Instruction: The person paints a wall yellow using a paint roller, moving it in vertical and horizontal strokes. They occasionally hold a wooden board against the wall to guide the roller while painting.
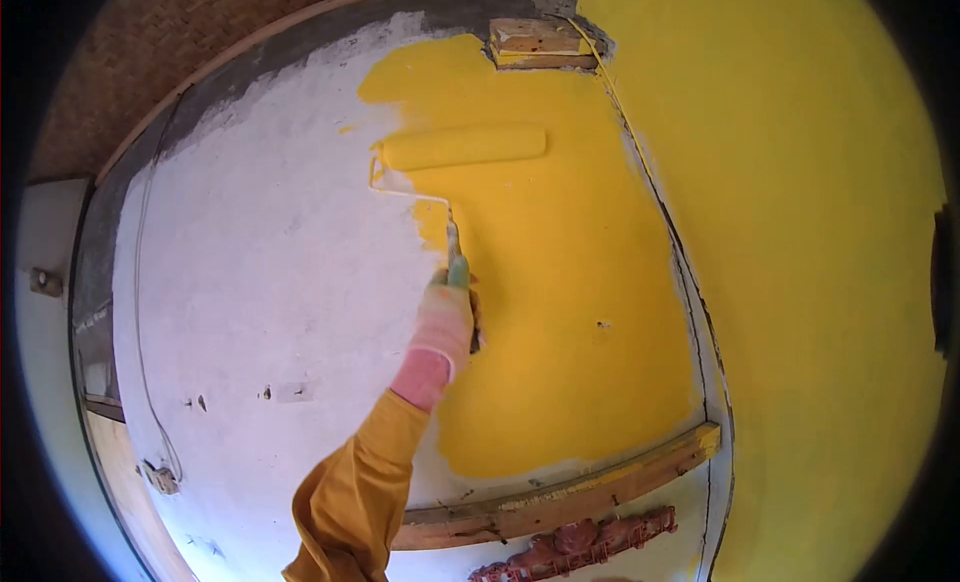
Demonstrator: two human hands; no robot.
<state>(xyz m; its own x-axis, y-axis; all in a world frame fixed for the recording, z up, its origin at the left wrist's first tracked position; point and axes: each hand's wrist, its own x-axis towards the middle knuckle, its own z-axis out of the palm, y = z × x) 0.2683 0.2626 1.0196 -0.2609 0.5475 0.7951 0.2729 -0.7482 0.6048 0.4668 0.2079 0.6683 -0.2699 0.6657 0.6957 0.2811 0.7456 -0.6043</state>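
My left hand (447, 320), in a pale knit work glove, is raised towards the wall with its fingers closed round the greenish handle of a paint roller (465, 147). A thin wire frame bends from the handle to the left end of the yellow, paint-covered sleeve. That sleeve lies nearly level over the fresh yellow paint (560, 312), its left end close to the ragged border with the white wall (260, 272). A mustard-coloured sleeve (365, 482) covers the arm. My right hand is out of view.
A wooden ledge (560, 502) runs below the yellow patch, with a reddish-brown carved piece (575, 549) under it. A wood block (543, 44) juts out at the top. A cable (140, 312) hangs at left. The right wall (810, 282) is yellow.
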